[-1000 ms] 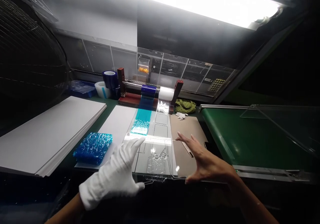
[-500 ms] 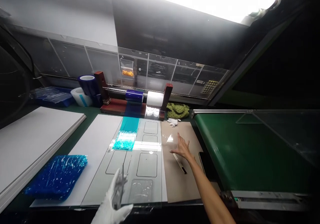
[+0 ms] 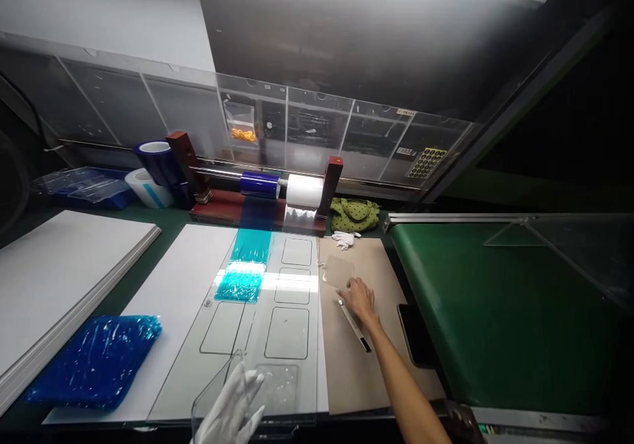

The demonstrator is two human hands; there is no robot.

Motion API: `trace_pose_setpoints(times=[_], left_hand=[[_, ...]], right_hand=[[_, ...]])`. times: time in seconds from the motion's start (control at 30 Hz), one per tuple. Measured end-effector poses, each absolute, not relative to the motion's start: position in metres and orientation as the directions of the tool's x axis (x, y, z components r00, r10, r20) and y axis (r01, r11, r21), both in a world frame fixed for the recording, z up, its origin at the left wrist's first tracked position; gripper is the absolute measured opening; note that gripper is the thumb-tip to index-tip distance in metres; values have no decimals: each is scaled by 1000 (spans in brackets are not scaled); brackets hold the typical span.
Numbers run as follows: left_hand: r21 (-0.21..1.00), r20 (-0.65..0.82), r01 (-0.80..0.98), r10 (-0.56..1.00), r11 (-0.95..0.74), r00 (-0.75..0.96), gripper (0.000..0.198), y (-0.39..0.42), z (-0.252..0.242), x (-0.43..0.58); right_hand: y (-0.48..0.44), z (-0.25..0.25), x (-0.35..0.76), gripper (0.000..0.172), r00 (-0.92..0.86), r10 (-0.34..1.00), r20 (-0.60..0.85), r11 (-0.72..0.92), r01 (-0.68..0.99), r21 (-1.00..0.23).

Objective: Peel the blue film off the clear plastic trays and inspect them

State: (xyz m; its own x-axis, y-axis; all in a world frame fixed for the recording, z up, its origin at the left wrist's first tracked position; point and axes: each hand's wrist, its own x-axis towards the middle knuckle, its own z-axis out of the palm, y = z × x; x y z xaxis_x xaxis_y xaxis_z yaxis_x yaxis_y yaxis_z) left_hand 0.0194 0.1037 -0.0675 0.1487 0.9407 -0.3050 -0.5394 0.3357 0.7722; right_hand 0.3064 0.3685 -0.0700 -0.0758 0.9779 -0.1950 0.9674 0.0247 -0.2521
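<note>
My left hand (image 3: 232, 401), in a white glove, holds a clear rounded-corner pane (image 3: 202, 391) tilted up at the near edge of the work surface. On the brown board (image 3: 347, 378), my bare right hand (image 3: 361, 298) has its fingers drawn together at the lower right corner of a clear square sheet (image 3: 338, 271). Just below those fingertips lies a slim white tool (image 3: 352, 324) with a dark end. Beside my left hand, another clear square piece (image 3: 277, 388) rests on the glass sheet (image 3: 183, 371), which has several black-outlined rounded squares.
Blue film (image 3: 255, 242) runs from a blue roll (image 3: 260, 184) on a red-brown stand, next to a white roll (image 3: 304, 191). A blue film bundle (image 3: 96, 361) and stacked white boards (image 3: 74, 259) lie left. A phone (image 3: 416, 335) and green conveyor belt (image 3: 495, 312) are right.
My right hand's spread fingers have come together and lowered to the clear sheet's corner. In my left hand, the pane has turned from edge-on to show its face. The view has shifted slightly.
</note>
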Motion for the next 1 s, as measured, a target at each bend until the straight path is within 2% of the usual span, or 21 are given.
trace_pose_setpoints(times=[0.13,0.23,0.3,0.37,0.43,0.5,0.57,0.7,0.73,0.83,0.87,1.0], left_hand=[[760,-333,-575,941,301,52,90,108,-58,27],[854,-298,-460,953,242,-52,94,108,-31,32],[941,-227,-277,970,195,-89,104,105,-4,30],[985,-171,-7,981,171,-88,108,99,25,24],[953,-90,286,995,99,-44,112,91,50,14],[873,-24,488,998,-5,52,116,81,68,3],[801,9,591,990,-92,142,119,70,81,-6],[729,72,647,965,-225,254,120,43,98,-18],[719,91,647,958,-253,273,120,36,101,-20],[692,134,650,940,-315,313,118,13,105,-28],[683,146,649,934,-334,326,118,5,106,-31],[678,178,636,922,-369,344,116,-21,110,-39]], right_hand=[[319,-82,300,18,6,975,-221,-64,964,-256],[296,-79,293,27,-4,976,-217,-74,935,-346],[281,-62,285,36,-42,977,-208,-53,901,-431],[260,-33,274,40,-139,969,-204,-13,795,-607],[231,8,258,37,-333,922,-196,-1,505,-863],[196,52,241,35,-514,841,-172,-20,288,-957],[160,90,226,36,-604,782,-152,0,244,-970],[96,125,204,33,-654,747,-114,172,356,-919],[83,125,199,38,-654,746,-124,184,381,-906],[50,116,189,73,-639,756,-143,171,403,-899],[42,113,185,79,-637,760,-127,177,391,-903],[17,110,172,86,-661,749,-50,227,327,-917]])
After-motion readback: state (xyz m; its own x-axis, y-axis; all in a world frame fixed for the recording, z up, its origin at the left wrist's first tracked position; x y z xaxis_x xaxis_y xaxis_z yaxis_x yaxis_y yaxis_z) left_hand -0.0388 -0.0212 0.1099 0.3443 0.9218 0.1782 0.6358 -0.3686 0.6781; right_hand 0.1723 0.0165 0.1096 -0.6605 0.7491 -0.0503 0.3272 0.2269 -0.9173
